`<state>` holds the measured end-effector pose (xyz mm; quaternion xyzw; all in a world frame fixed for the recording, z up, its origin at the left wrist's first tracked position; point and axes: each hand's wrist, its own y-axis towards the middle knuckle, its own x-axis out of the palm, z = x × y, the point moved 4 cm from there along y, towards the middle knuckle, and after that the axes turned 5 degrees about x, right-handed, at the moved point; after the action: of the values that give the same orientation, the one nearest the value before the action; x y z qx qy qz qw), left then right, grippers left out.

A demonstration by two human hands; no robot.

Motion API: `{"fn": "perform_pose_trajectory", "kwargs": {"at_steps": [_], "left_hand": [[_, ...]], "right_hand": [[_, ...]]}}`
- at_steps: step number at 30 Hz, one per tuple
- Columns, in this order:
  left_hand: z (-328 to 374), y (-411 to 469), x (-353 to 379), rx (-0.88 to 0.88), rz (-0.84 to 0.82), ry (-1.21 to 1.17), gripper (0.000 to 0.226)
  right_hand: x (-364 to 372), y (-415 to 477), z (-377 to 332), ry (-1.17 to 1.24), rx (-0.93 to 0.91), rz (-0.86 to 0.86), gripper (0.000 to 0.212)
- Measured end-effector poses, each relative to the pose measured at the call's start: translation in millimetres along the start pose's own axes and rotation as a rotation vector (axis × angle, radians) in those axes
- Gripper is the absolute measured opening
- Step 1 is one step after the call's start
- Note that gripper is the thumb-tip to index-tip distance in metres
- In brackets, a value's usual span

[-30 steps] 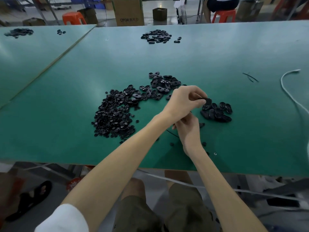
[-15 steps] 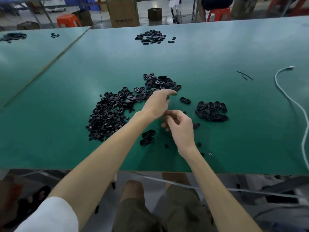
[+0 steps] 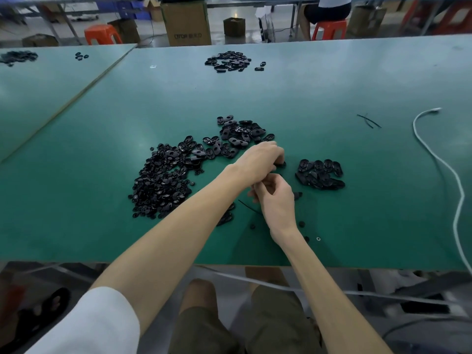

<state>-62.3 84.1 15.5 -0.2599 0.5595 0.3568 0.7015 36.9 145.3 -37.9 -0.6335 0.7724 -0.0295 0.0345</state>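
Since only the head view shows this, quick run-through. My left grip (image 3: 260, 159) sits mid tabletop (image 3: 332, 85), fingers curled down and clamped on a black oval piece (image 3: 281, 164) that peeks out at the fingertips. My right grip (image 3: 277, 198) is at 6 o'clock of it, nearly touching, fingers curled in toward the thumb; pinching something or not, cannot tell. Oval shell heap (image 3: 240, 135) lies at 12 o'clock of the left grip, near. Big heap of small black parts (image 3: 158, 187) at 9 o'clock. Tidy cluster of ovals (image 3: 319, 173) at 3 o'clock, close by. One loose piece (image 3: 297, 194) just beside my right grip, 3 o'clock. Far pile (image 3: 229, 61) at 12 o'clock, well apart. White cable (image 3: 414, 125) far out at 3 o'clock.
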Motion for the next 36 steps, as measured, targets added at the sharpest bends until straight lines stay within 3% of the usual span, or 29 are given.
{"fn": "perform_pose_trajectory", "kwargs": {"at_steps": [4, 31, 36], "left_hand": [[-4, -4, 1, -0.046, 0.049, -0.06, 0.018], [-10, -10, 4, -0.18, 0.097, -0.347, 0.023], [-13, -13, 1, -0.195, 0.172, -0.349, 0.018]], "right_hand": [[-1, 0, 0, -0.035, -0.011, 0.01, 0.01], [-1, -1, 0, 0.008, -0.013, 0.01, 0.007], [-1, -1, -1, 0.013, -0.022, 0.001, 0.008]]}}
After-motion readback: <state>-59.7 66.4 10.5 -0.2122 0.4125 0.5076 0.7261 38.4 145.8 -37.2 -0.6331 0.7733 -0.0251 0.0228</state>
